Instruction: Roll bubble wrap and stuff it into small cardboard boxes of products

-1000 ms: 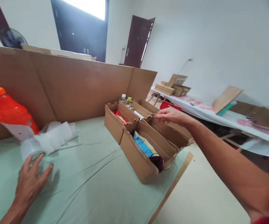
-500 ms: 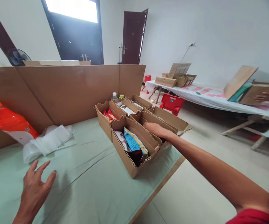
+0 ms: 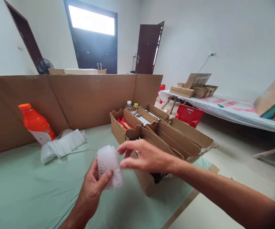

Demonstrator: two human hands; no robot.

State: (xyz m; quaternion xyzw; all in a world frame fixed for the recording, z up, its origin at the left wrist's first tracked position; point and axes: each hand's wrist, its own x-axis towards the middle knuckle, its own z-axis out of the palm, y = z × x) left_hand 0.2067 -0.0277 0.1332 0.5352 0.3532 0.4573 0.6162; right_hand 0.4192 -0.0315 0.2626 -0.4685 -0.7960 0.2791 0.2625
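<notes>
My left hand (image 3: 92, 187) is closed round a small white roll of bubble wrap (image 3: 109, 165), held upright above the green table cover (image 3: 20, 190). Right beside it, my right hand (image 3: 147, 156) hovers with its fingers spread, the fingertips close to the roll's top. Just behind both hands stand several open cardboard boxes (image 3: 175, 136) packed side by side, with red packets (image 3: 124, 122) in one of them.
An orange bottle (image 3: 36, 123) leans against the tall cardboard screen (image 3: 80, 98) at the left, next to loose bubble wrap (image 3: 62, 145). A red plastic chair (image 3: 189, 114) and a long covered table (image 3: 235, 111) with cardboard stand at the right. Two dark doors are at the back.
My left hand has come up from the table and now holds a bubble-wrap roll. My right hand has drawn back from the boxes to meet it.
</notes>
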